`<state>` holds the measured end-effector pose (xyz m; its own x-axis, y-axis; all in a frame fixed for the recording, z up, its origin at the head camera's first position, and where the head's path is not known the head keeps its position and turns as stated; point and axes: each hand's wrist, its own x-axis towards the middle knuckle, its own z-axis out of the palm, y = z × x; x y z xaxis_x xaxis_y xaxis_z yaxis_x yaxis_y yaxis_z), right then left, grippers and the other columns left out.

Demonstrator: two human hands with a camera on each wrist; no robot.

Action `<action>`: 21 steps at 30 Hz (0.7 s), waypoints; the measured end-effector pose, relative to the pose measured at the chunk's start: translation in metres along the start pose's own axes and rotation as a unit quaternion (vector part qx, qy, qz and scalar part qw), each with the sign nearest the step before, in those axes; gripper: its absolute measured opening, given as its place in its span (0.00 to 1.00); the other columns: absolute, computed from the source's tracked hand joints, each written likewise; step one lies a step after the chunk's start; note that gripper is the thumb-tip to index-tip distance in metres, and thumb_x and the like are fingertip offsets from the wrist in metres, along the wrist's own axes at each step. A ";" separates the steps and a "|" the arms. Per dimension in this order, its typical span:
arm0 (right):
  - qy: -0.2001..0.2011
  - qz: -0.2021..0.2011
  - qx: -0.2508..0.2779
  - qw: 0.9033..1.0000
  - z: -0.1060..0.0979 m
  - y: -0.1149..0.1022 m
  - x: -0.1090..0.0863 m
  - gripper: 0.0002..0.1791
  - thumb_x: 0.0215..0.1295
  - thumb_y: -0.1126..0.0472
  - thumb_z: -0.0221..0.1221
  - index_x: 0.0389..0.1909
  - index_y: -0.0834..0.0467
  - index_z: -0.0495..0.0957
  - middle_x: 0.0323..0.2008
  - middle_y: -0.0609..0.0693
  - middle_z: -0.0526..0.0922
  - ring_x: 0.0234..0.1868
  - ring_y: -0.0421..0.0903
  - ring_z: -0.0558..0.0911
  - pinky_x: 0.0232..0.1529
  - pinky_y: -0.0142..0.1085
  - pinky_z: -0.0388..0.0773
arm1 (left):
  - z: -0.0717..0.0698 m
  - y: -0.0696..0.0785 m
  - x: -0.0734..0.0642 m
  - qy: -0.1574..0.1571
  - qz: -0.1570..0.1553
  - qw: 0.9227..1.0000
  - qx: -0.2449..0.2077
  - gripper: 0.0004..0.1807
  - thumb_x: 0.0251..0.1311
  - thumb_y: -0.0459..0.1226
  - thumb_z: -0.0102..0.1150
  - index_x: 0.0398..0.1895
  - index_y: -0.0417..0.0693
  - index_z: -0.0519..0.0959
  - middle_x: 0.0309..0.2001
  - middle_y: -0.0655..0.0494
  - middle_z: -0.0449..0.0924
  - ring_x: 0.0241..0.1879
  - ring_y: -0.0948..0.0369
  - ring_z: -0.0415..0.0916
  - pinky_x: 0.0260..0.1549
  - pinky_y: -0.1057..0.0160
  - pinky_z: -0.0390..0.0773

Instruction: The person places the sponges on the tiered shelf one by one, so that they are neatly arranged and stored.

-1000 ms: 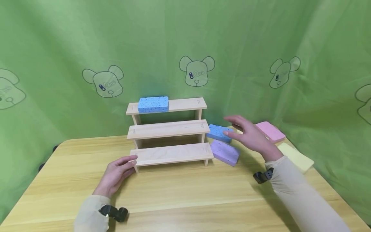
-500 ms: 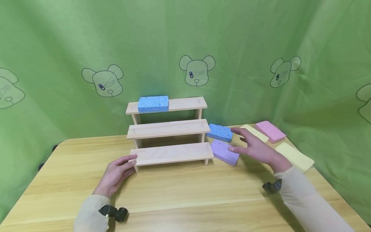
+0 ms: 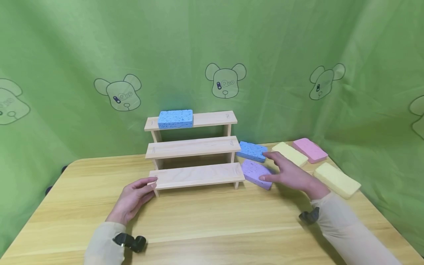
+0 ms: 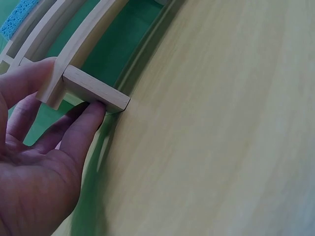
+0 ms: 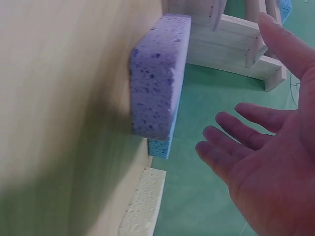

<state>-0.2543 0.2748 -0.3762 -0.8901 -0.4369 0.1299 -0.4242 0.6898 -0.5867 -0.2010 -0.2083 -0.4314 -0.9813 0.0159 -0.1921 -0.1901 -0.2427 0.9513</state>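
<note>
A three-tier wooden step shelf (image 3: 198, 174) stands on the table, a blue sponge (image 3: 175, 119) lying on the left part of its top tier. My left hand (image 3: 133, 197) grips the left end of the lowest tier; in the left wrist view its fingers touch the board and the end support (image 4: 93, 88). My right hand (image 3: 293, 173) hovers over the purple sponge (image 3: 254, 173), thumb and fingers spread apart. In the right wrist view a gap separates that hand (image 5: 275, 152) from the purple sponge (image 5: 155, 81). Behind the purple one lies another blue sponge (image 3: 250, 151).
Right of the shelf lie a pale yellow sponge (image 3: 290, 154), a pink sponge (image 3: 310, 150) and a second yellow sponge (image 3: 337, 179) near the right table edge. A green curtain (image 3: 265, 55) with bear faces hangs behind the wooden table (image 3: 205, 228).
My right hand has drawn back from over the blue sponge and come down to the purple one, uncovering the yellow sponge behind. My left hand has kept its place on the shelf.
</note>
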 end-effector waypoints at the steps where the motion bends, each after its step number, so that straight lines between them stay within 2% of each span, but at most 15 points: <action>1: 0.000 0.001 -0.006 1.000 0.001 0.001 0.000 0.48 0.58 0.46 0.69 0.70 0.70 0.58 0.67 0.69 0.61 0.67 0.69 0.60 0.66 0.64 0.57 | 0.000 0.000 0.000 -0.001 0.000 1.000 0.000 0.12 0.62 0.25 0.61 0.48 0.40 0.84 0.62 0.43 0.68 0.49 0.59 0.79 0.56 0.58 0.77; 5: 0.003 0.001 -0.019 1.000 0.003 0.006 -0.002 0.49 0.57 0.47 0.70 0.69 0.70 0.59 0.66 0.70 0.61 0.67 0.68 0.59 0.67 0.63 0.55 | 0.000 0.000 0.000 -0.003 0.000 1.000 0.000 0.12 0.62 0.25 0.60 0.47 0.41 0.84 0.61 0.43 0.68 0.49 0.59 0.79 0.55 0.58 0.77; 10: 0.007 -0.003 -0.028 1.000 0.005 0.011 -0.005 0.49 0.56 0.48 0.71 0.68 0.73 0.60 0.64 0.72 0.63 0.65 0.69 0.62 0.66 0.64 0.56 | -0.001 0.000 0.000 -0.004 0.000 1.000 0.005 0.12 0.62 0.25 0.61 0.46 0.42 0.84 0.60 0.45 0.69 0.48 0.59 0.79 0.55 0.58 0.77; 21: -0.011 0.014 -0.032 0.999 0.013 0.017 -0.009 0.52 0.54 0.48 0.71 0.66 0.78 0.58 0.61 0.75 0.64 0.62 0.69 0.65 0.65 0.62 0.60 | -0.002 -0.001 0.001 -0.007 0.001 1.000 0.008 0.11 0.62 0.26 0.60 0.46 0.42 0.85 0.58 0.47 0.70 0.48 0.60 0.79 0.55 0.59 0.78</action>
<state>-0.2516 0.2825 -0.3979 -0.8978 -0.4297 0.0964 -0.4103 0.7368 -0.5373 -0.2021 -0.2098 -0.4330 -0.9818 0.0297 -0.1874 -0.1892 -0.2271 0.9553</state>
